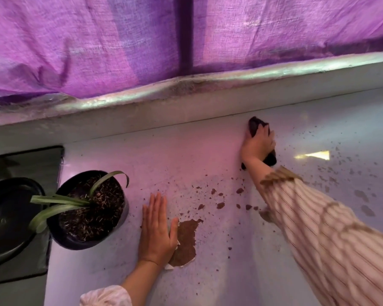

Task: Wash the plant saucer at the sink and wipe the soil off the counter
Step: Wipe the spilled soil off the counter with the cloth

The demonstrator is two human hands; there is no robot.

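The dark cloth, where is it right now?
In the head view the dark cloth is far back on the counter, gripped under the right hand near the back ledge, right of the potted plant.

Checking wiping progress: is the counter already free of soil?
No: a brown soil pile lies beside the left hand on the counter.

The desk (208,272) was glossy white, tinted pink by a purple woven curtain (97,40). Brown soil (185,241) lay in a patch and scattered specks. The cloth (255,127) was dark, the pot (86,217) and saucer (9,217) black, the leaves (58,200) green, the sleeve (318,228) cream with thin dark stripes.
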